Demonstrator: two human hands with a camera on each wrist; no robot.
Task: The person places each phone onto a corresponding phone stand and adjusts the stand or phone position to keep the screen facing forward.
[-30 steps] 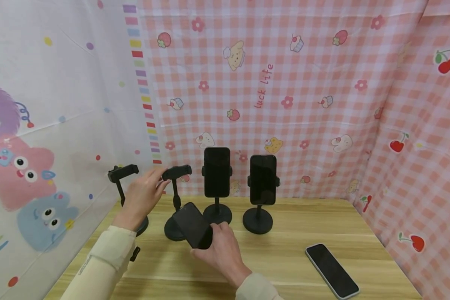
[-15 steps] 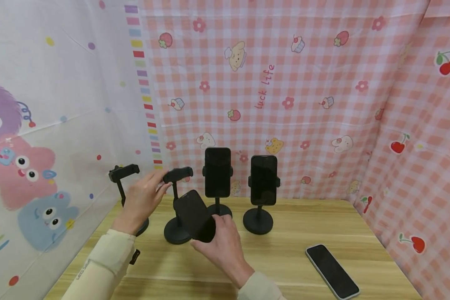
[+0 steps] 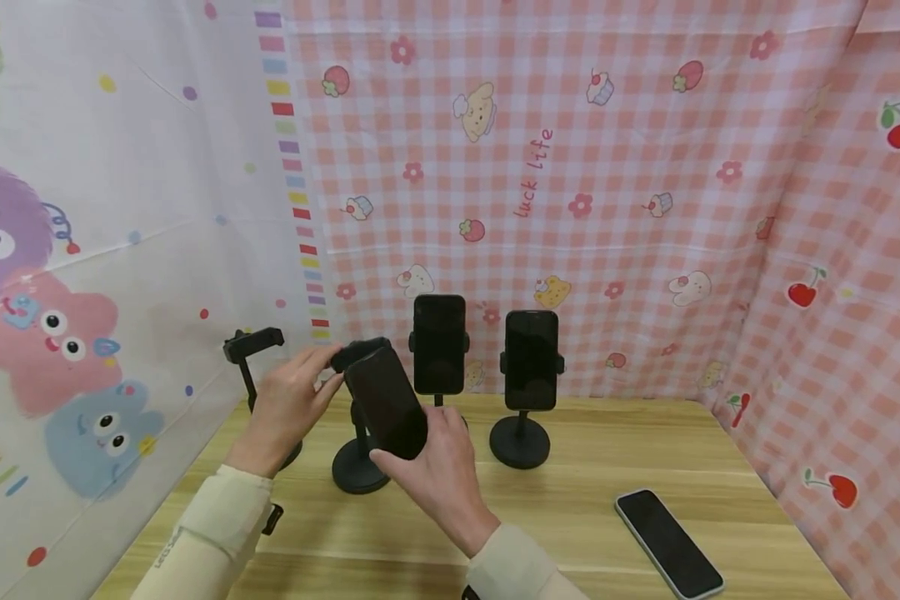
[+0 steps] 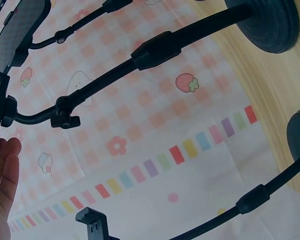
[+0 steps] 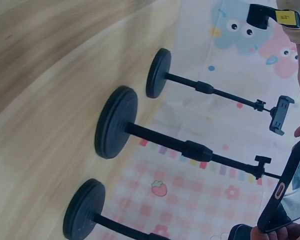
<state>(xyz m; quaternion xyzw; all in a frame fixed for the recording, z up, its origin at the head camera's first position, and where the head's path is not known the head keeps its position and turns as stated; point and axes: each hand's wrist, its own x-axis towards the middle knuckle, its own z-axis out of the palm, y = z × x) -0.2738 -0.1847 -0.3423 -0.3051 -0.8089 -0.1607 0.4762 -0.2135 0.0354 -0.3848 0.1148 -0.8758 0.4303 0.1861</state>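
Note:
My left hand [image 3: 288, 400] grips the left end of a black clamp [image 3: 348, 354] on top of a phone stand [image 3: 360, 475]; in the left wrist view its fingers [image 4: 7, 170] are at the clamp's edge. With my right hand [image 3: 442, 483] I hold a black phone [image 3: 386, 400] by its lower part, screen towards me and tilted left at the top. The phone's upper end overlaps the clamp in the head view and hides much of the stand's pole. From the right wrist view, the phone's side edge [image 5: 280, 190] appears beside the stand's upper end.
A stand with a bare clamp [image 3: 255, 343] is at the left, partly behind my left arm. Two stands to the right bear upright phones [image 3: 439, 343], [image 3: 532, 358]. A pale-edged phone [image 3: 669, 546] lies on the wooden table [image 3: 592, 467] at right. Patterned cloths hang behind.
My right hand has raised the phone from near the stand's base up to the clamp, and the phone has turned more upright. My left hand has stayed at the clamp, which sits slightly lower.

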